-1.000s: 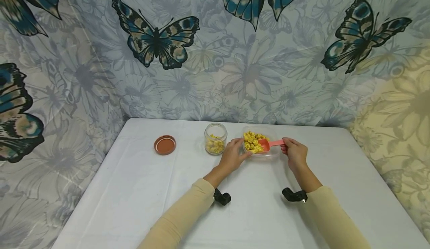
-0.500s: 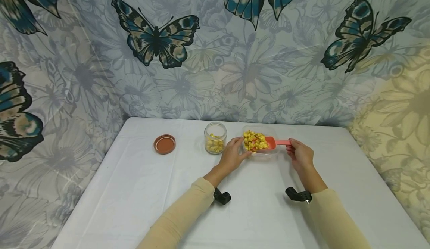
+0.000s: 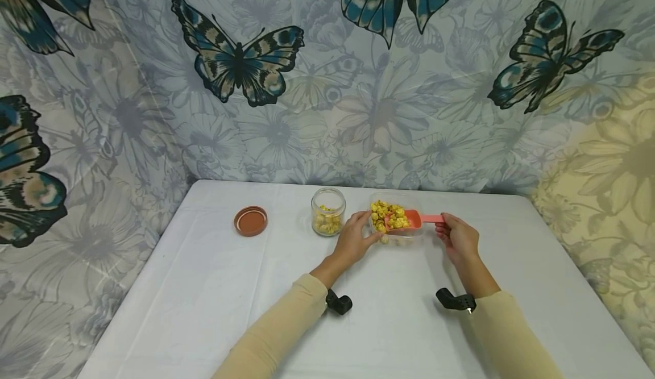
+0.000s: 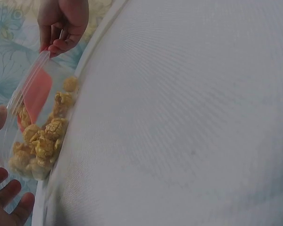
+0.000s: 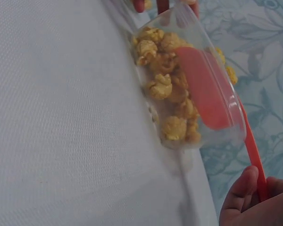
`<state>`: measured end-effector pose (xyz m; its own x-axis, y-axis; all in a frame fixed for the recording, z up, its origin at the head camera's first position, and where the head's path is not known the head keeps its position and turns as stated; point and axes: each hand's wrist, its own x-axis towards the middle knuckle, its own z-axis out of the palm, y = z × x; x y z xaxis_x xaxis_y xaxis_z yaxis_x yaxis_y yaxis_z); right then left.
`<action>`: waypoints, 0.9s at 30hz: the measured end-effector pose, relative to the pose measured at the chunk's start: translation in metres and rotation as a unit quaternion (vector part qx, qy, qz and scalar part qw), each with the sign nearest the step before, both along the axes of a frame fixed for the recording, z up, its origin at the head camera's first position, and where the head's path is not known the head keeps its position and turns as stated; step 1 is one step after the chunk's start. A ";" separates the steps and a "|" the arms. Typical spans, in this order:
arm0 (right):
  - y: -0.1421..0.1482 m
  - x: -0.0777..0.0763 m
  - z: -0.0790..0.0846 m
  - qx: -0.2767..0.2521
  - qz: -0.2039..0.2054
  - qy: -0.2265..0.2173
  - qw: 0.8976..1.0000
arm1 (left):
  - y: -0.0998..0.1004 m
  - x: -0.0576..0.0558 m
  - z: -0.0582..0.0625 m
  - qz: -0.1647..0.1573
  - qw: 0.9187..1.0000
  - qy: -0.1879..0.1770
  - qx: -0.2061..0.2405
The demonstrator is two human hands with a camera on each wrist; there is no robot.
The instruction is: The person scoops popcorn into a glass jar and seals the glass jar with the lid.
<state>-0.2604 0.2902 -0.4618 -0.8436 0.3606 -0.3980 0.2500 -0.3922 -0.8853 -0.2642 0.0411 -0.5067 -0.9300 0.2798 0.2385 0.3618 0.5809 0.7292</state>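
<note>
Scoop (image 3: 413, 220) is sitting in the clear tub (image 5: 221, 136), long axis running left-right, bowl end aimed left into the popcorn (image 3: 380, 211), handle (image 3: 432, 219) poking past the tub's right edge. Right hand (image 3: 459, 238) pinches that handle; left hand (image 3: 353, 237) has thumb and fingers spread around the tub's left end.

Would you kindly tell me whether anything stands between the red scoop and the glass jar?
Yes: the left hand, at the side of the plastic box nearest the glass jar, appears to cross the straight line from the red scoop, and that side of the box stands between too. Nothing visible covers the jar.
</note>
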 end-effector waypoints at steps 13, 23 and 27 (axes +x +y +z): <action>0.002 0.000 -0.001 0.001 0.005 0.013 1.000 | 0.001 -0.001 0.000 0.004 1.000 0.012 -0.005; 0.004 0.001 -0.001 -0.017 -0.002 0.021 1.000 | 0.000 0.001 0.001 0.003 1.000 -0.009 0.011; 0.004 0.000 -0.002 -0.011 -0.006 0.021 1.000 | 0.000 0.001 0.003 0.001 1.000 -0.012 0.009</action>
